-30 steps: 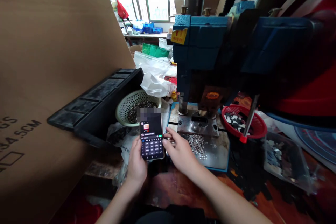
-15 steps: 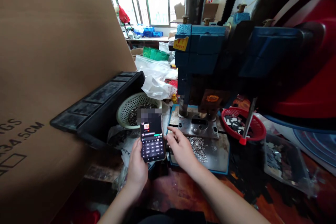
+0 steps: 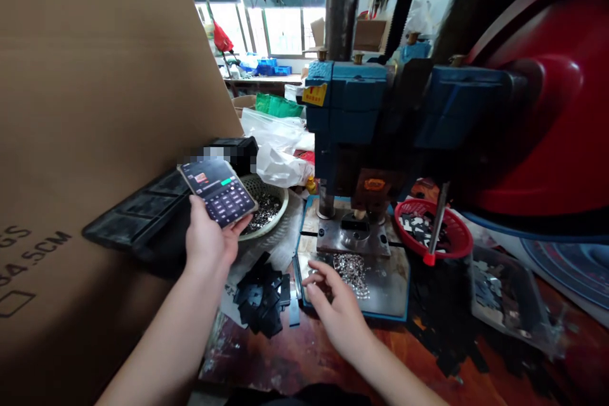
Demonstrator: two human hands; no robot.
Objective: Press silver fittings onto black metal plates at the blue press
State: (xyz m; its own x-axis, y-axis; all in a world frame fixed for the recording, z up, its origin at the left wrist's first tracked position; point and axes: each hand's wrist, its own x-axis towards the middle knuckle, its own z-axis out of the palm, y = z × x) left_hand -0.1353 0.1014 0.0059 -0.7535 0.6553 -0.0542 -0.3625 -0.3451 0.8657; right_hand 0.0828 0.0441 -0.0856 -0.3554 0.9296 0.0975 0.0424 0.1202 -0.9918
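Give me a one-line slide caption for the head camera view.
Left hand holds a smartphone up; right hand rests by small metal parts under a blue press.

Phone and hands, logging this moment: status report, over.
Left hand grips the phone, raised over the black tray. Right hand open, fingertips at the small metal parts on the press plate. Nothing between.
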